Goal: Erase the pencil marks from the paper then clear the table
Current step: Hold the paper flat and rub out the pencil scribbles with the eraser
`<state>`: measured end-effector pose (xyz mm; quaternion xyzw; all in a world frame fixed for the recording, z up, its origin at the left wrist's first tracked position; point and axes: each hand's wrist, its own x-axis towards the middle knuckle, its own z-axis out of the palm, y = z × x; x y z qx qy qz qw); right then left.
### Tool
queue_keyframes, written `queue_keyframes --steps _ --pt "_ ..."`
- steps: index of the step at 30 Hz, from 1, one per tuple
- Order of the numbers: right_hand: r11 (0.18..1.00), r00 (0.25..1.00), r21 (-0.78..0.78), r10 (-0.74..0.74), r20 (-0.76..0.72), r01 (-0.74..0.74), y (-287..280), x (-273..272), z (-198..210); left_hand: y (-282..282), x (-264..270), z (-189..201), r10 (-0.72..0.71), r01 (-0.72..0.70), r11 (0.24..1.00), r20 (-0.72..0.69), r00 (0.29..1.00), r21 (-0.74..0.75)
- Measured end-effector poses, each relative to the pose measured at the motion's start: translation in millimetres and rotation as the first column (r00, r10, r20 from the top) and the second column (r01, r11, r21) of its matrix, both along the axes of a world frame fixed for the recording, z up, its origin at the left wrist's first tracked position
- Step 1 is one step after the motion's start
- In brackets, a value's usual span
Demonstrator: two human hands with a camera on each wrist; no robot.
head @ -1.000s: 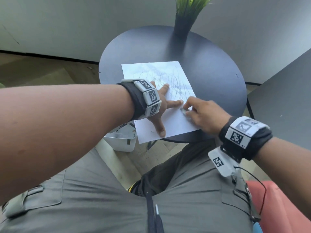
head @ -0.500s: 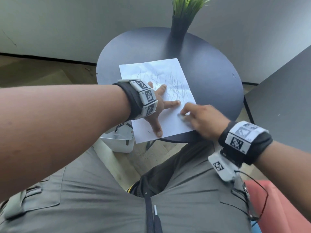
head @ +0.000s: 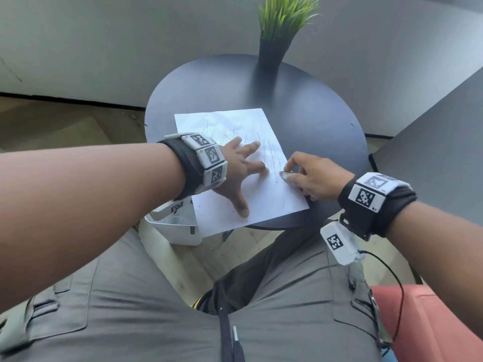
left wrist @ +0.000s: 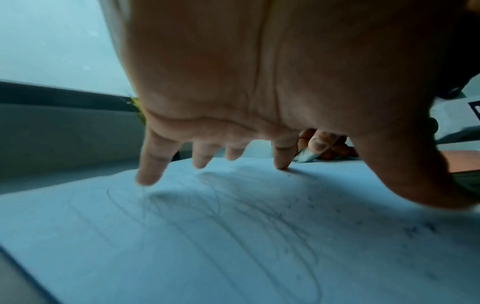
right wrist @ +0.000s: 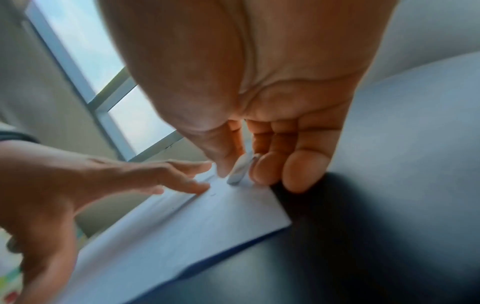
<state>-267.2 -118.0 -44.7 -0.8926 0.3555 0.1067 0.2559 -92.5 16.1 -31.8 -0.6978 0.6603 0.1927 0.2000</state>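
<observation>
A white sheet of paper with faint pencil scribbles lies on the round dark table, its near corner hanging over the table's edge. My left hand presses it flat with spread straight fingers. My right hand pinches a small grey-white eraser between thumb and fingers at the sheet's right edge, its tip on the paper. The eraser shows clearly in the right wrist view, and the eraser peeks out behind my left fingers. Scribbles cover the paper under my palm.
A dark vase with green grass stands at the table's far edge. A white bin sits on the floor under the table's near left. My lap in grey trousers fills the foreground, with a red seat at right.
My right hand has rubbed the eraser back and forth near the paper's right edge and now sits a little farther up it. My left hand has kept pressing the sheet.
</observation>
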Motion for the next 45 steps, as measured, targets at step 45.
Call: queue_keyframes --steps 45 --pt "0.946 0.962 -0.206 0.268 0.053 -0.252 29 12 1 -10 8 -7 0.024 -0.027 0.999 0.067 0.997 0.046"
